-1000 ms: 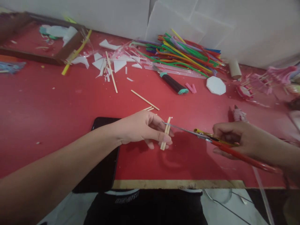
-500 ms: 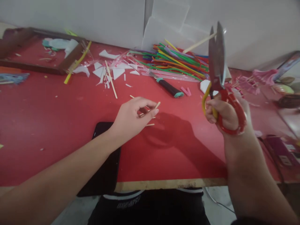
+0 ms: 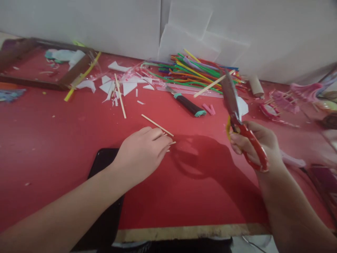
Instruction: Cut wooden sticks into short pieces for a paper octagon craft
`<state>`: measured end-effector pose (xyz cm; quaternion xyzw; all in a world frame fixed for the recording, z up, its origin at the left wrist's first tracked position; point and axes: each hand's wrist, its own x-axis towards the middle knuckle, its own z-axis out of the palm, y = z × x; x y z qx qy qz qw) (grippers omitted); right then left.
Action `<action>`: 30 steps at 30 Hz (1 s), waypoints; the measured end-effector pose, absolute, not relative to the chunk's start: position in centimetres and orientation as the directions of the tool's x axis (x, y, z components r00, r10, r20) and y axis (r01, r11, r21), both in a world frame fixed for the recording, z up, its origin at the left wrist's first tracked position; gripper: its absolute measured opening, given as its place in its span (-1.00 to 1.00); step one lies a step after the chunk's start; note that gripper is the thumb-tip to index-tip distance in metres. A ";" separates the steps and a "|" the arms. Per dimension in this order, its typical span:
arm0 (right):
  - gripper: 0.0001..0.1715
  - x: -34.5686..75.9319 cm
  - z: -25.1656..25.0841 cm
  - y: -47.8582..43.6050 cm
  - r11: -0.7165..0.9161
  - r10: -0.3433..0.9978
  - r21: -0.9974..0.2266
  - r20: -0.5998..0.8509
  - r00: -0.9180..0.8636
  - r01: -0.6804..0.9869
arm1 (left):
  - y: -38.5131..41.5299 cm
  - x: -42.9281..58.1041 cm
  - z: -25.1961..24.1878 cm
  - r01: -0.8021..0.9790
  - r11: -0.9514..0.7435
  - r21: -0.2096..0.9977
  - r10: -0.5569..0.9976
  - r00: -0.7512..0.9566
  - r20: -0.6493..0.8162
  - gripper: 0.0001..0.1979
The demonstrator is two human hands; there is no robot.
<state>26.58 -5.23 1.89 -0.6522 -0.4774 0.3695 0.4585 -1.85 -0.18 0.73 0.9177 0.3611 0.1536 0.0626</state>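
My left hand (image 3: 143,154) rests low over the red table, palm down with fingers curled together. Short wooden stick pieces (image 3: 172,143) poke out at its fingertips; the fingers hide most of them. Just beyond lies a longer thin wooden stick (image 3: 158,125). Raised on the right, my right hand (image 3: 259,144) is closed around the red and yellow handles of a pair of scissors (image 3: 231,95), blades pointing up. A pale wooden stick (image 3: 210,85) crosses the blades near their tips; whether it is clamped between them I cannot tell.
A black phone (image 3: 104,165) lies under my left forearm. Farther back are a black-handled cutter (image 3: 189,105), colourful pipe cleaners (image 3: 200,72), white paper scraps (image 3: 130,88) and a brown frame (image 3: 34,82). Pink crafted pieces (image 3: 286,100) stand at right. The table's front edge (image 3: 195,232) is close.
My left hand has lowered to the table with the short stick it pinched. My right hand has brought the scissors and the stick at their blades down, tilting them left.
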 end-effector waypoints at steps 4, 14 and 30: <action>-0.58 26.0 1.5 -5.5 -0.169 0.963 -0.923 -0.080 0.256 0.347 | -0.2 -1.7 0.9 0.653 -0.657 0.377 0.752 0.603 0.267 -0.78; -0.62 24.9 0.0 -6.6 0.105 0.994 -0.646 0.040 -0.104 0.756 | -0.3 -1.1 1.4 -0.025 -0.102 0.994 0.968 0.229 0.105 -0.84; -0.65 23.8 0.2 -6.2 0.323 0.933 -0.420 0.293 -0.211 0.848 | -0.6 -1.0 1.5 -0.149 0.086 0.985 0.961 0.273 -0.043 -0.79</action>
